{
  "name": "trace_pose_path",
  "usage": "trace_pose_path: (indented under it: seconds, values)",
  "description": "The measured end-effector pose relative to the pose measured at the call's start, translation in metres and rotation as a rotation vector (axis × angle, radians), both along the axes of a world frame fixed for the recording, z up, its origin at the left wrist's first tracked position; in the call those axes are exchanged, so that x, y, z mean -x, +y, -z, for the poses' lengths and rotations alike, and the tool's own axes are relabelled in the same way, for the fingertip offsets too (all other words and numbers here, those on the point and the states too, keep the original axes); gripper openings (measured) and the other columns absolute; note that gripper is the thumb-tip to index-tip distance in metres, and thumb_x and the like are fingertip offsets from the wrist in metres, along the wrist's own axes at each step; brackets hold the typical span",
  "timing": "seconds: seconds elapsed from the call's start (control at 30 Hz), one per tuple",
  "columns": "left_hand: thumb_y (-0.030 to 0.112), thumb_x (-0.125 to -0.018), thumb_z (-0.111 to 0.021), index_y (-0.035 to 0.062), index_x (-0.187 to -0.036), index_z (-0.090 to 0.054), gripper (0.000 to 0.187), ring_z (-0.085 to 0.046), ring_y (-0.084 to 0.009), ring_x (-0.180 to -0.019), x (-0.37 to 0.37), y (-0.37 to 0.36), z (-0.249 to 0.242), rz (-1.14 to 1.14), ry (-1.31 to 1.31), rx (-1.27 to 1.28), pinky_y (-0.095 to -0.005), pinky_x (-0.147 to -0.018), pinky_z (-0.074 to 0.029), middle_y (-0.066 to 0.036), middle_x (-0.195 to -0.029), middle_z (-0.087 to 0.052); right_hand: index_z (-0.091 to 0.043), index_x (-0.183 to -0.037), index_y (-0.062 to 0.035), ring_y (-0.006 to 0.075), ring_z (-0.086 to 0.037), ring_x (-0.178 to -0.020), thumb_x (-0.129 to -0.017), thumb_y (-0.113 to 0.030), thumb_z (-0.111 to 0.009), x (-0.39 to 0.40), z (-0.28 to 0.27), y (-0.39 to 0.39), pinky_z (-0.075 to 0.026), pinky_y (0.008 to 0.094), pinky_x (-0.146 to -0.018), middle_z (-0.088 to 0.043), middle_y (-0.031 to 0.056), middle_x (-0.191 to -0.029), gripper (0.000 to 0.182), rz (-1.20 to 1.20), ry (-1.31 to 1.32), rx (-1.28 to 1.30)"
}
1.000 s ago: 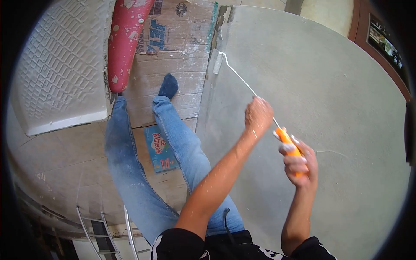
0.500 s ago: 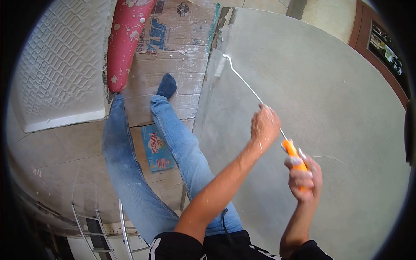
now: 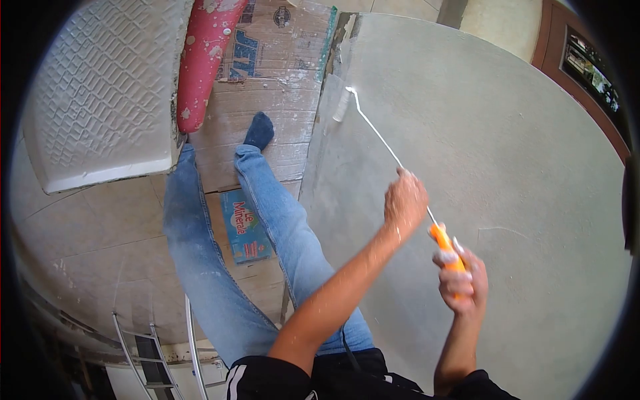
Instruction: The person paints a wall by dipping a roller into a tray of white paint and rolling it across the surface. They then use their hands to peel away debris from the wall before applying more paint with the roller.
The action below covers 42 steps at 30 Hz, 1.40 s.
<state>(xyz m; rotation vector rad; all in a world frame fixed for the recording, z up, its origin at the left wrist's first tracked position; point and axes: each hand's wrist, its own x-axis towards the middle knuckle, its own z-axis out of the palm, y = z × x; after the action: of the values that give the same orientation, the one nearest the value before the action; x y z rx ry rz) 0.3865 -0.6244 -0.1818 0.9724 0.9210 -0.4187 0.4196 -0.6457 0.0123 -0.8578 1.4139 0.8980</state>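
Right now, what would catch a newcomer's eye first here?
A long paint roller pressed low on the grey wall, its orange handle in the right hand, the left hand higher on the metal rod. Left of the wall, blue jeans stand over paint-spattered cardboard, beside a red board.

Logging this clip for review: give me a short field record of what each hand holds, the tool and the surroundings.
left hand: gripping the metal rod of the paint roller
right hand: closed on the orange handle
roller head: against the grey wall, near its edge
floor: flattened cardboard under the jeans-clad legs
nearby: red paint-spattered object, ladder
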Motion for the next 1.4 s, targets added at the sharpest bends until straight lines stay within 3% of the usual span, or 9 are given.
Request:
trace_pose_path:
  seconds: [0.17, 0.57, 0.67, 0.8, 1.03, 1.17, 1.27, 1.33, 1.4]
  values:
    - [0.016, -0.095, -0.044, -0.0139, -0.115, -0.052, 0.037, -0.066, -0.0419, -0.077, 0.046, -0.004, -0.034, -0.220, 0.145, 0.137, -0.0481, -0.071, -0.052, -0.028, -0.076, -0.063, -0.032, -0.141, -0.0092, 0.0044, -0.040, -0.046, -0.101, -0.022, -0.038, 0.030, -0.022, -0.002, -0.033, 0.0134, -0.032, -0.046, 0.0068, -0.083, 0.042, -0.397, 0.085, 0.106]
    - [0.014, -0.091, -0.046, -0.0049, -0.084, -0.064, 0.027, -0.065, -0.0403, -0.087, 0.054, -0.056, 0.172, 0.263, -0.084, -0.214, -0.0461, -0.078, -0.052, -0.026, -0.087, -0.066, -0.047, -0.113, -0.0087, 0.0015, -0.038, -0.046, -0.100, -0.020, -0.047, 0.036, 0.164, -0.027, -0.031, 0.0130, -0.032, -0.048, 0.0019, -0.077, 0.018, -0.181, 0.120, 0.125]
    - [0.012, -0.091, -0.046, -0.0035, -0.085, -0.065, 0.025, -0.066, -0.0383, -0.086, 0.054, -0.052, 0.155, 0.422, -0.236, -0.487, -0.0443, -0.078, -0.053, -0.025, -0.087, -0.066, -0.046, -0.114, -0.0082, 0.0017, -0.038, -0.046, -0.100, -0.020, -0.046, 0.032, 0.147, -0.027, -0.031, 0.0125, -0.032, -0.047, 0.0023, -0.077, 0.019, -0.221, 0.075, 0.111]
    - [0.013, -0.091, -0.045, -0.0050, -0.084, -0.064, 0.027, -0.064, -0.0425, -0.083, 0.044, -0.050, 0.099, 0.062, 0.071, -0.055, -0.0453, -0.078, -0.053, -0.026, -0.087, -0.065, -0.046, -0.113, -0.0061, 0.0016, -0.038, -0.046, -0.100, -0.019, -0.045, 0.029, 0.097, -0.018, -0.031, 0.0124, -0.031, -0.047, 0.0036, -0.078, 0.018, -0.295, 0.049, 0.163]
    - [0.014, -0.080, -0.061, 0.0035, -0.084, -0.072, 0.016, -0.069, -0.0260, -0.081, 0.036, -0.030, 0.169, 0.799, -0.423, -0.707, -0.0367, -0.069, -0.053, -0.015, -0.086, -0.070, -0.044, -0.110, -0.0049, 0.0027, -0.042, -0.048, -0.099, -0.018, -0.047, 0.023, 0.154, -0.003, -0.036, 0.0145, -0.034, -0.049, 0.0055, -0.079, 0.017, -0.188, 0.058, 0.103]
    - [0.017, -0.092, -0.050, -0.0069, -0.102, -0.058, 0.027, -0.069, -0.0327, -0.079, 0.040, -0.086, 0.074, 0.327, -0.155, -0.280, -0.0414, -0.072, -0.055, -0.021, -0.085, -0.068, -0.043, -0.116, -0.0066, 0.0035, -0.043, -0.049, -0.101, -0.020, -0.043, 0.028, 0.053, -0.029, -0.036, 0.0142, -0.033, -0.048, 0.0050, -0.078, 0.020, -0.083, 0.060, 0.089]
    - [0.016, -0.093, -0.045, -0.0085, -0.085, -0.059, 0.029, -0.062, -0.0441, -0.084, 0.039, -0.043, 0.003, -0.070, 0.099, 0.097, -0.0483, -0.078, -0.050, -0.028, -0.083, -0.063, -0.042, -0.119, -0.0072, 0.0033, -0.042, -0.048, -0.102, -0.020, -0.041, 0.024, -0.002, 0.004, -0.034, 0.0135, -0.033, -0.047, 0.0041, -0.077, 0.022, -0.161, 0.079, 0.171]
    - [0.017, -0.095, -0.043, -0.0096, -0.083, -0.058, 0.033, -0.061, -0.0469, -0.084, 0.047, -0.039, 0.005, -0.148, 0.074, 0.052, -0.0507, -0.079, -0.049, -0.031, -0.083, -0.061, -0.042, -0.120, -0.0074, 0.0028, -0.042, -0.048, -0.101, -0.020, -0.042, 0.031, 0.011, 0.004, -0.034, 0.0132, -0.032, -0.047, 0.0041, -0.077, 0.023, -0.256, 0.080, 0.170]
    - [0.015, -0.091, -0.050, -0.0054, -0.101, -0.061, 0.025, -0.068, -0.0326, -0.084, 0.054, -0.047, 0.065, 0.302, -0.169, -0.354, -0.0400, -0.073, -0.055, -0.021, -0.087, -0.068, -0.042, -0.119, -0.0078, 0.0022, -0.041, -0.047, -0.101, -0.019, -0.044, 0.035, 0.057, -0.001, -0.033, 0.0130, -0.032, -0.049, 0.0044, -0.078, 0.022, -0.343, 0.074, 0.145]
